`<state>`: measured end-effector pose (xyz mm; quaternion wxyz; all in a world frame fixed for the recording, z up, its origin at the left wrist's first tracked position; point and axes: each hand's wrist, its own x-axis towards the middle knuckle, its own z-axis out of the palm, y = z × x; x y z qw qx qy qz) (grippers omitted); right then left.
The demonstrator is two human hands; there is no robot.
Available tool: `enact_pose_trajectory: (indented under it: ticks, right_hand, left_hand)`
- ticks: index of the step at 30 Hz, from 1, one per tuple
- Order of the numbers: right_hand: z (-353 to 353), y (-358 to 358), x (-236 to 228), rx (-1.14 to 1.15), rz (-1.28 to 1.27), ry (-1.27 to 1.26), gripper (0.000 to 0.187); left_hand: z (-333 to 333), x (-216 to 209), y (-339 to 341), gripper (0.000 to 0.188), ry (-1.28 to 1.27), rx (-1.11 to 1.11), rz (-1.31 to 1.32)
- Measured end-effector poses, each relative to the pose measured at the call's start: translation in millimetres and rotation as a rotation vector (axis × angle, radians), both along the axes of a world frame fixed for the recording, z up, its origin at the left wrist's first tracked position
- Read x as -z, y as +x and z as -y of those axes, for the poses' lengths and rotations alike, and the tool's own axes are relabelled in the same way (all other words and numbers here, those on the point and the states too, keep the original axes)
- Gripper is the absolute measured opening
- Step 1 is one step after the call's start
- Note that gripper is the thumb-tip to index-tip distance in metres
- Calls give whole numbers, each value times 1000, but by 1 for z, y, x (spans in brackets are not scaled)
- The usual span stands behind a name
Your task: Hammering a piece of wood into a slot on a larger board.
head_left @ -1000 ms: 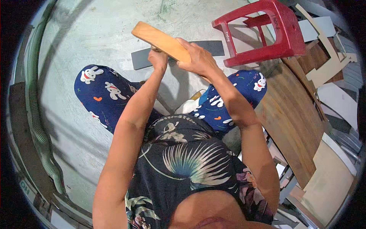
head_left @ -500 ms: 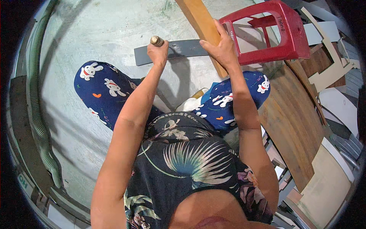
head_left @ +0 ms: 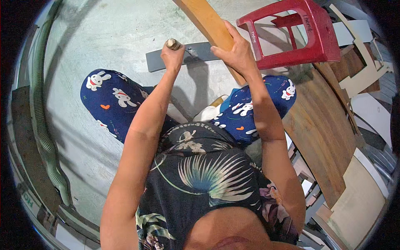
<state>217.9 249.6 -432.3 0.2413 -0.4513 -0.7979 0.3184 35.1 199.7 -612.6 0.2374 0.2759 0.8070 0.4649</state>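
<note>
My left hand [head_left: 173, 57] is closed in a fist around an upright tool handle [head_left: 172, 43] with a round, tan, worn end. Its lower part is hidden by the fist. Below and behind that hand, a dark grey curved strip of board [head_left: 156, 61] lies across the pale floor, with a whitish rough patch just right of the fist. My right hand [head_left: 237, 52] grips a long yellow-brown wooden plank [head_left: 204, 21], thumb on one side and fingers on the other. The plank slants from the top edge down to my right knee and covers the right end of the strip.
A red plastic stool [head_left: 310, 37] lies tipped over at the upper right. Board offcuts [head_left: 354, 204] and a large brown curved sheet [head_left: 318, 141] are piled along the right. A ribbed hose [head_left: 39, 112] runs down the left side. My crossed legs [head_left: 118, 96] frame the floor before me.
My right hand and the plank have shifted a little to the left, toward my left hand. The left hand with the handle stays nearly in place.
</note>
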Motion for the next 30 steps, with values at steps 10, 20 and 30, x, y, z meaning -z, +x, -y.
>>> enact_pose_trajectory:
  ticks: [10, 20, 30]
  right_hand:
    - [3, -5, -10, -12, 12, -64, 75]
    - [5, -9, -7, -69, -33, -45, 77]
    - [15, -32, 1, -254, 446, -228, 83]
  left_hand:
    - [2, 7, -7, 35, -19, 64, 48]
    - [-3, -7, -3, 30, -75, 145, -32]
    - [-4, -7, -4, 40, -11, 231, -116]
